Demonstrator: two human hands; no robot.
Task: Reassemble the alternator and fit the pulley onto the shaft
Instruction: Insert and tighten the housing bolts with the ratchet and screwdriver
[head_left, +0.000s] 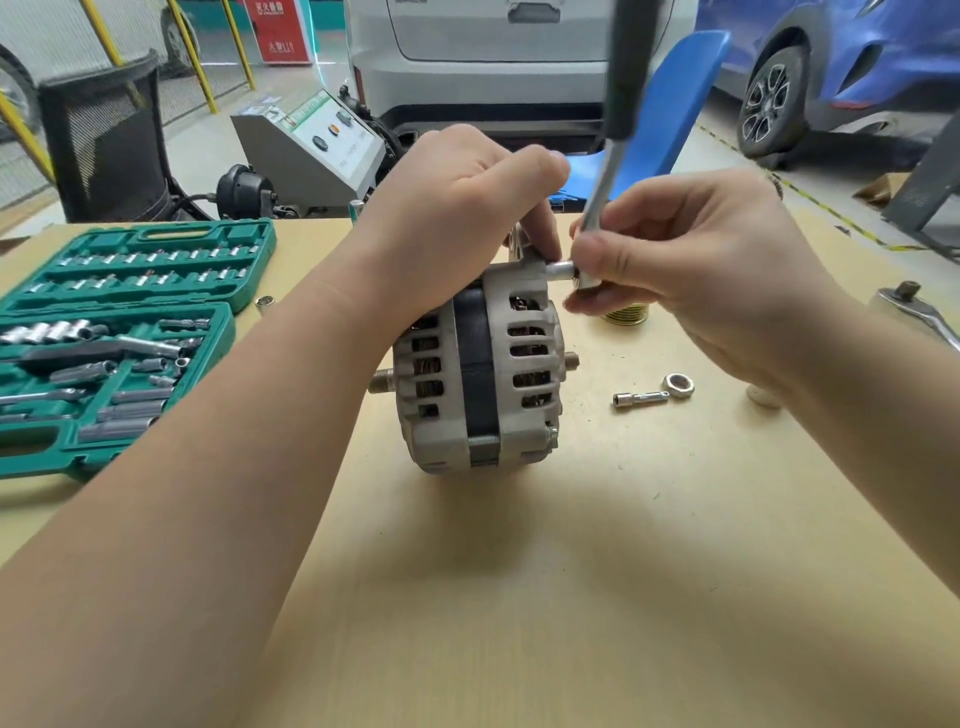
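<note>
Alternator upright mid-table. Left hand grips its top lug. Right hand pinches ratchet head, socket on a top bolt. Pulley behind, nut beside. Green case open, holding sockets.

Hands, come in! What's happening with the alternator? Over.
Left hand steadies alternator. Right hand pinches ratchet head at top bolt. Pulley behind, not fitted. Nothing blocking.

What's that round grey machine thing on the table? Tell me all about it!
The alternator is a round, grey, cast-looking metal housing with slotted vents showing coppery windings and a dark band around its middle. It stands on edge on the wooden table, shaft ends pointing sideways. The left hand grips its top; a socket meets a top bolt.
</note>
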